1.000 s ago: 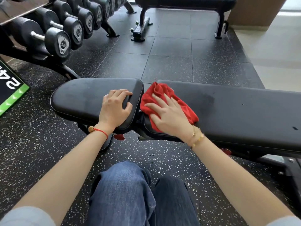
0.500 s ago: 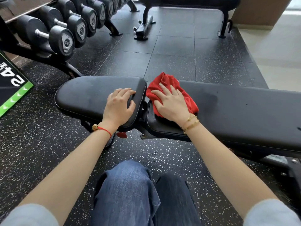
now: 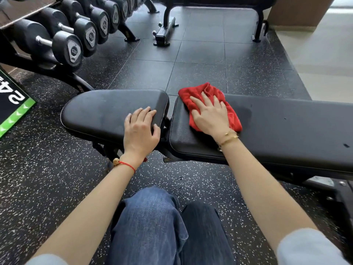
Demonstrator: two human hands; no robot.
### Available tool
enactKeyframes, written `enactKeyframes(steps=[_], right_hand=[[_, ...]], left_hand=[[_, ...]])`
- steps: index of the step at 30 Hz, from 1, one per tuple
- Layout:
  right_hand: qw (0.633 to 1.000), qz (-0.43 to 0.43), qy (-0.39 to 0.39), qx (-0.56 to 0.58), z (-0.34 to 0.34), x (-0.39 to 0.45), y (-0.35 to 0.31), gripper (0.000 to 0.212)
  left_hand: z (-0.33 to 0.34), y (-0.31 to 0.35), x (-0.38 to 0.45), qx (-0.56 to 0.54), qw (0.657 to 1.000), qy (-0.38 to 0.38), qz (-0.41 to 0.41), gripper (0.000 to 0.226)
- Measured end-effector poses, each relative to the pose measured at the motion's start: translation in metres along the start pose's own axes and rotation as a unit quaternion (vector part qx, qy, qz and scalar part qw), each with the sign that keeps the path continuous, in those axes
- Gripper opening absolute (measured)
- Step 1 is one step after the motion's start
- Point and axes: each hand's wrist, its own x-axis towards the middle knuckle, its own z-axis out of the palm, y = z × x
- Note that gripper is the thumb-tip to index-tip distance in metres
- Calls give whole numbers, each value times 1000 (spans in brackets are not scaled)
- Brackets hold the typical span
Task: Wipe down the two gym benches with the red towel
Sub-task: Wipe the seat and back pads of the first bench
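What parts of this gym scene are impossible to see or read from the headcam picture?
- Head view: the second bench is cut off by the top edge, so its pad top is barely visible.
- The pad under the red towel is hidden by the towel and the right hand.
- The near bench runs off the right edge.
- The dumbbell label is too small to read.
- The floor sign is cut off by the left edge.

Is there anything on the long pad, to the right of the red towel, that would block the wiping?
Nothing visible does. The right hand presses the red towel flat on the long pad, whose surface toward the right shows only small dark marks. The left hand rests apart on the short pad.
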Motion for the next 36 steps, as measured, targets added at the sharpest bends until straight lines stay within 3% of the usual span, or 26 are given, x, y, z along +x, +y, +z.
enactKeyframes(steps=[5, 10, 12, 16, 18, 25, 28, 32, 36], right_hand=[[998, -66, 14, -2, 6, -39, -11, 52], [994, -93, 50, -5, 3, -84, 25, 50], [997, -50, 54, -21, -3, -76, 49, 49], [993, 114, 38, -3, -14, -30, 62, 51], [991, 130, 26, 4, -12, -15, 47, 52], [998, -56, 31, 4, 0, -66, 17, 52], [995, -74, 58, 8, -1, -90, 38, 49], [997, 22, 76, -24, -15, -75, 90, 48], [990, 135, 35, -13, -28, -37, 106, 50]], left_hand=[[0, 0, -1, 14, 1000, 11, 7, 50], [1, -3, -2, 14, 1000, 14, 13, 50], [1, -3, -2, 16, 1000, 15, 15, 50], [4, 1, -3, 30, 999, 22, 10, 50], [4, 3, -3, 38, 999, 23, 9, 50], [2, 2, -2, 43, 999, 20, 5, 50], [1, 0, -2, 41, 999, 13, 10, 50], [0, 2, -2, 42, 999, -7, 12, 47], [-1, 12, -1, 22, 999, -21, -16, 44]])
